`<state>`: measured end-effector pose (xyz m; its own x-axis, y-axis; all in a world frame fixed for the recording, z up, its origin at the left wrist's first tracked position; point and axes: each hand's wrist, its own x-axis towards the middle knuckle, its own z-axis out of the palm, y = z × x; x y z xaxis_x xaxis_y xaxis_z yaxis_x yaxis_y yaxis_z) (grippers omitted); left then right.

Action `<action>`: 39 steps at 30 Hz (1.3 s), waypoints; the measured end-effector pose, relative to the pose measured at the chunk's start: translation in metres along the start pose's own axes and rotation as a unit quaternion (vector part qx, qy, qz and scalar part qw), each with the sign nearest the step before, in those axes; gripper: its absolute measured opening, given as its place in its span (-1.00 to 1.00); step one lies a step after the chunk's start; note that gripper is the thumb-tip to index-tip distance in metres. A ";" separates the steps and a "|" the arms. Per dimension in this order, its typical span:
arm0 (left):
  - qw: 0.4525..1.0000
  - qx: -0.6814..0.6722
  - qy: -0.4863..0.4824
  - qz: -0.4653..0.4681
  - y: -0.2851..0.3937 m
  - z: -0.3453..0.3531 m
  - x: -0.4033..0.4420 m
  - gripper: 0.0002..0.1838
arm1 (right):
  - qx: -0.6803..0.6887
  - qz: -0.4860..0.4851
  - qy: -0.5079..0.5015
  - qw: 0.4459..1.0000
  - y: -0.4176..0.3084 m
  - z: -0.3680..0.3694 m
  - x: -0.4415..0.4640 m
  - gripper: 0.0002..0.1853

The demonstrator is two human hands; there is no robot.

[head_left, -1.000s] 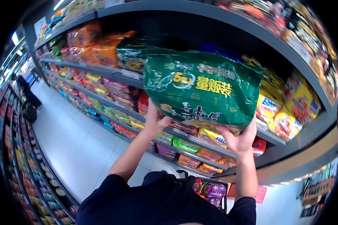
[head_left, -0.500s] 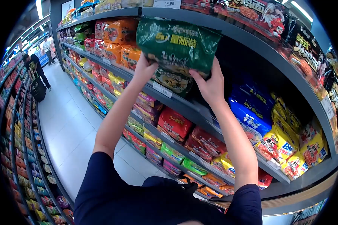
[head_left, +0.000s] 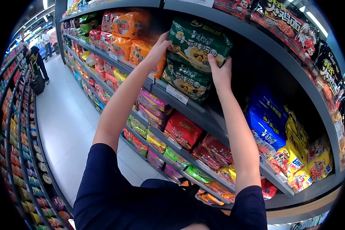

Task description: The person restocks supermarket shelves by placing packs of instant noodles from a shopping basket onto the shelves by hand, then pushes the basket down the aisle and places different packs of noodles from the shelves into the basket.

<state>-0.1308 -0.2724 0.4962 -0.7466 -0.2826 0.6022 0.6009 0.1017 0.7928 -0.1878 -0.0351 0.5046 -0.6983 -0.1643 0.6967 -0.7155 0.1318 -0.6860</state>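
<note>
My raised left grip (head_left: 161, 46) and right grip (head_left: 221, 72) clamp the higher green pack (head_left: 200, 43), top centre; the shelf (head_left: 204, 110) holds blue packs (head_left: 266, 123).

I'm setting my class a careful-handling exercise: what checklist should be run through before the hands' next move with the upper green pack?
1. Left hand at the upper pack's left side: ok.
2. Right hand at its right side: ok, thumb on the front.
3. Lower pack directly below: ok.
4. Upper pack's weight fully supported from below: cannot tell, underside hidden.
5. Both hands off the upper pack: not ok, both touch it.
6. Price tag uncovered: ok.
</note>
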 end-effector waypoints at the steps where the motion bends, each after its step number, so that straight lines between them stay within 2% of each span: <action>1: 1.000 -0.003 0.003 -0.010 0.001 0.002 0.002 -0.29 | -0.005 0.007 0.002 1.000 0.007 0.002 0.001 -0.26; 2: 0.999 0.033 0.009 -0.012 0.000 0.009 0.001 -0.21 | 0.006 -0.018 -0.009 1.000 0.021 0.006 0.000 -0.24; 5: 0.986 0.166 0.018 0.015 -0.015 0.014 0.008 -0.21 | -0.029 -0.011 -0.014 0.999 0.024 0.008 -0.019 -0.14; 9: 0.960 0.253 0.050 0.114 -0.022 0.014 0.019 -0.23 | -0.056 -0.026 0.019 0.998 0.029 0.009 -0.031 -0.11; 10: 0.960 0.249 0.012 0.123 -0.017 0.013 0.024 -0.23 | -0.054 -0.009 0.024 0.998 0.028 0.008 -0.032 -0.09; 14: 0.950 0.270 0.018 0.160 -0.029 0.016 0.035 -0.23 | -0.048 -0.013 0.050 0.998 0.032 0.012 -0.034 -0.05; 17: 0.943 0.303 0.042 0.130 -0.047 0.010 0.030 -0.24 | -0.089 -0.018 0.036 0.995 0.033 0.011 -0.035 -0.03; 18: 0.933 0.308 0.048 0.179 -0.049 0.010 0.030 -0.23 | -0.096 -0.021 0.028 0.995 0.036 0.012 -0.034 -0.02; 21: 0.926 0.342 0.054 0.149 -0.052 0.010 0.026 -0.22 | -0.116 -0.027 0.008 0.993 0.040 0.010 -0.036 -0.01; 23: 0.924 0.339 0.060 0.166 -0.051 0.014 0.021 -0.20 | -0.190 -0.005 -0.011 0.982 0.036 0.007 -0.038 0.04; 26: 0.922 0.345 0.074 0.160 -0.060 0.011 0.023 -0.22 | -0.221 -0.001 -0.056 0.974 0.039 -0.001 -0.041 0.09; 27: 0.919 0.359 0.082 0.139 -0.060 0.011 0.022 -0.26 | -0.207 0.022 -0.078 0.975 0.043 -0.003 -0.043 0.05; 29: 0.934 0.332 0.088 0.099 -0.060 0.010 0.026 -0.30 | -0.243 -0.008 -0.047 0.969 0.033 -0.004 -0.075 -0.05; 31: 0.899 0.338 0.151 0.232 -0.057 0.010 0.022 -0.36 | -0.204 -0.175 -0.033 0.963 0.010 -0.020 -0.124 -0.18; 32: 0.881 0.371 0.161 0.247 -0.057 0.003 0.014 -0.41 | -0.173 -0.197 -0.073 0.962 0.002 -0.035 -0.156 -0.22; 33: 0.891 0.307 0.171 0.288 -0.057 0.003 0.001 -0.45 | -0.144 -0.217 -0.110 0.959 -0.004 -0.050 -0.190 -0.25; 34: 0.916 0.240 0.174 0.270 -0.042 0.015 -0.031 -0.49 | -0.102 -0.215 -0.174 0.955 -0.005 -0.070 -0.225 -0.38; 35: 0.947 0.124 0.186 0.229 -0.041 0.025 -0.070 -0.57 | -0.136 -0.246 -0.203 0.938 0.016 -0.085 -0.269 -0.47; 36: 0.947 0.109 0.220 0.208 -0.055 0.032 -0.109 -0.60 | -0.112 -0.184 -0.260 0.941 0.024 -0.101 -0.305 -0.60; 37: 0.942 0.169 0.230 0.178 -0.078 0.034 -0.152 -0.69 | -0.105 -0.016 -0.305 0.947 0.053 -0.116 -0.359 -0.61; 38: 0.967 0.063 0.157 0.190 -0.097 0.053 -0.197 -0.77 | -0.143 0.130 -0.295 0.936 0.073 -0.135 -0.412 -0.60; 39: 0.985 0.053 0.029 0.161 -0.137 0.054 -0.239 -0.82 | -0.184 0.252 -0.253 0.916 0.095 -0.159 -0.469 -0.60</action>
<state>-0.0501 -0.1670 0.2482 -0.5025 -0.2738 0.8201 0.7687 0.2927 0.5687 0.0690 0.2098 0.1459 -0.9093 -0.4115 0.0618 -0.3294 0.6212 -0.7111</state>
